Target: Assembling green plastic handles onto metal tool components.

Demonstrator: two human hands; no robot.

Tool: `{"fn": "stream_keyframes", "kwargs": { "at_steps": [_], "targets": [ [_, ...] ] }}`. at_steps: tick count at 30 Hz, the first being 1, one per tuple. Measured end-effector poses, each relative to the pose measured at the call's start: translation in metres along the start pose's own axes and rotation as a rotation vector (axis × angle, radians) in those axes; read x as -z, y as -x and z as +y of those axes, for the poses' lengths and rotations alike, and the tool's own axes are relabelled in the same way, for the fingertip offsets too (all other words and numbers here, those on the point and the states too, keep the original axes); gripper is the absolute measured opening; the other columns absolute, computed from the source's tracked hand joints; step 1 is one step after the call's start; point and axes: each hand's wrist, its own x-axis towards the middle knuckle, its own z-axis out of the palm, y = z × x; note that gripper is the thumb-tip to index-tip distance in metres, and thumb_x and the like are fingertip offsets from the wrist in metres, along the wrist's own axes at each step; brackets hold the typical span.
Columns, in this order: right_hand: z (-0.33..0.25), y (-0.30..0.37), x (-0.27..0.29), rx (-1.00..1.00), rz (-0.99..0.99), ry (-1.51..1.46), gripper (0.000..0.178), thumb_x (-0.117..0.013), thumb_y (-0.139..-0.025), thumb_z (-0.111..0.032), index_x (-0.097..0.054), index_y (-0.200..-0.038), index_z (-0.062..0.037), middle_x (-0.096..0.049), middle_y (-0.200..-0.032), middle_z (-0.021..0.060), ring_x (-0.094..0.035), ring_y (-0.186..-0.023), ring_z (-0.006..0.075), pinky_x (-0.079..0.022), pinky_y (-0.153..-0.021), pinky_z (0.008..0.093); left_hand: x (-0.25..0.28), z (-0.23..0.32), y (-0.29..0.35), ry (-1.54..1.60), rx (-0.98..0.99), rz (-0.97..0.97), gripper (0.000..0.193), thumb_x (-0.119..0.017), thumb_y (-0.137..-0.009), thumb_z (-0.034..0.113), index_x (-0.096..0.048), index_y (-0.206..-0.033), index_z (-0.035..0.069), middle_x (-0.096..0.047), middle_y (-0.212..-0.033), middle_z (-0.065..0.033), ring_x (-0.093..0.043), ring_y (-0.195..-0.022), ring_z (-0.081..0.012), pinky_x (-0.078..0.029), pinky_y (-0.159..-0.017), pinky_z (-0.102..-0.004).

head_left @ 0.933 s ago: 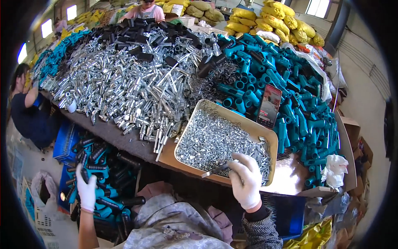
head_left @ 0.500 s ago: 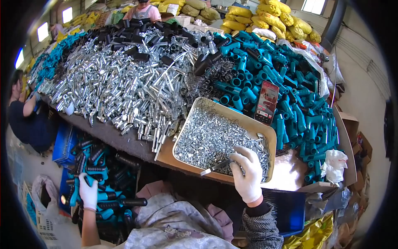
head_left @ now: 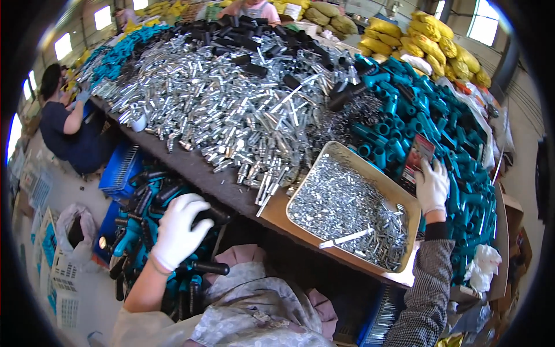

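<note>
My left hand (head_left: 180, 231), in a white glove, is raised over a bin of teal-and-black handled pieces (head_left: 144, 231). Its fingers curve with the thumb apart, and I see nothing held. A black grip (head_left: 214, 215) shows just beyond the fingertips. My right hand (head_left: 433, 188), also gloved, reaches to a phone (head_left: 417, 159) lying on the teal plastic parts. Its fingers are spread, with the thumb side over the phone's lower edge. A flat metal strip-like tool (head_left: 347, 238) rests across the near edge of the tan tray (head_left: 300, 222), which holds small metal pieces.
A large heap of shiny metal fittings (head_left: 214, 110) covers the table, with black sleeves (head_left: 248, 63) at the back. Teal tubes (head_left: 462, 173) pile up on the right near a crumpled white bag (head_left: 484, 267). A co-worker (head_left: 63, 124) sits at the left; another (head_left: 254, 10) is behind the heap.
My right hand has let go of the flat metal tool, leaving it on the tray, and moved up to the phone. My left hand has risen from the bin. The view has shifted.
</note>
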Motion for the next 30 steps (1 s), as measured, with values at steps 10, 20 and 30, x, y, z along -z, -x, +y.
{"fn": "stream_keyframes", "kwargs": {
  "at_steps": [10, 20, 30],
  "targets": [
    [-0.166, -0.002, 0.122, 0.407, 0.105, -0.902, 0.037, -0.071, -0.079, -0.006, -0.064, -0.115, -0.0044, -0.066, -0.116, 0.0173, -0.062, -0.107, 0.0366, -0.05, -0.093, 0.0427, -0.072, 0.025, -0.067, 0.01, 0.136, -0.16, 0.038, -0.069, -0.086, 0.029, -0.061, -0.118, 0.01, -0.067, -0.096, -0.0136, -0.067, -0.085, -0.0353, -0.054, -0.074, -0.0442],
    [-0.279, 0.129, 0.126, 0.476, -0.302, -1.304, 0.019, -0.068, -0.086, -0.016, -0.068, -0.105, -0.0096, -0.066, -0.089, 0.0095, -0.066, -0.08, 0.0302, -0.053, -0.068, 0.0397, -0.074, 0.036, -0.091, 0.074, 0.191, -0.347, 0.044, -0.064, -0.087, 0.032, -0.052, -0.126, 0.015, -0.069, -0.08, -0.0189, -0.067, -0.073, -0.0423, -0.052, -0.067, -0.0528],
    [-0.323, 0.001, 0.092, 0.468, -0.369, -0.431, 0.037, -0.07, -0.086, -0.033, -0.059, -0.106, -0.0048, -0.07, -0.087, 0.0159, -0.071, -0.08, 0.0347, -0.056, -0.068, 0.0442, -0.098, 0.001, -0.08, 0.777, 0.271, -0.106, 0.058, -0.078, -0.077, 0.02, -0.059, -0.127, -0.003, -0.072, -0.098, -0.0171, -0.071, -0.083, -0.0254, -0.055, -0.077, -0.0361]
  ]
}}
